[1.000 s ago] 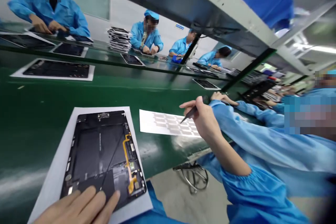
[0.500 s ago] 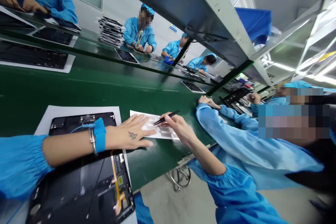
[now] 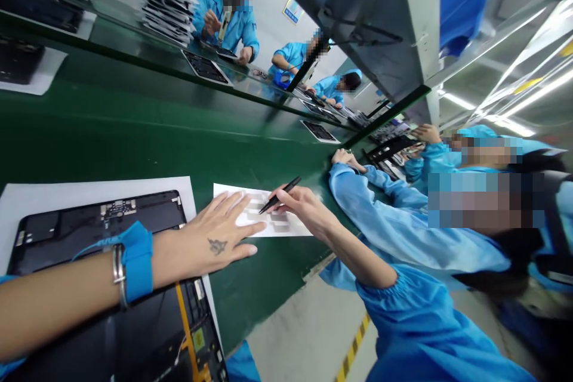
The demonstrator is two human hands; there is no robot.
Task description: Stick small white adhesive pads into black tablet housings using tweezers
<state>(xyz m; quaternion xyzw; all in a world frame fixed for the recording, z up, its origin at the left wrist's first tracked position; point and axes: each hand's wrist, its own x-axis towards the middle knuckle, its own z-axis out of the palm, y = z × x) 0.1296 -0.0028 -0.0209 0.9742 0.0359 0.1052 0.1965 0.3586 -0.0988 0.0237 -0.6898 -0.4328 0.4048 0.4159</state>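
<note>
My left hand (image 3: 224,230) lies flat with its fingers spread over the left end of a white sheet (image 3: 295,228) that bears rows of pale grey stickers (image 3: 280,218). Black tweezers (image 3: 282,193) are pinched in my right hand (image 3: 307,206), their tips pointing down at the stickers. Whether the tips grip a sticker is too small to tell. Beneath my left forearm is an opened black tablet casing (image 3: 147,322) with an orange ribbon cable, resting on white paper (image 3: 24,197). A blue strap (image 3: 138,262) circles my left wrist.
The green bench (image 3: 134,149) runs away to the right, where a co-worker's sleeve (image 3: 380,209) rests close to my right hand. Across the bench stand a stack of casings (image 3: 163,6) and several people in blue. A shelf beam (image 3: 389,12) hangs overhead.
The view has shifted, so the tablet casing and my left arm sit further left. My left hand stays on the sheet, and the tweezers have moved slightly over the stickers.
</note>
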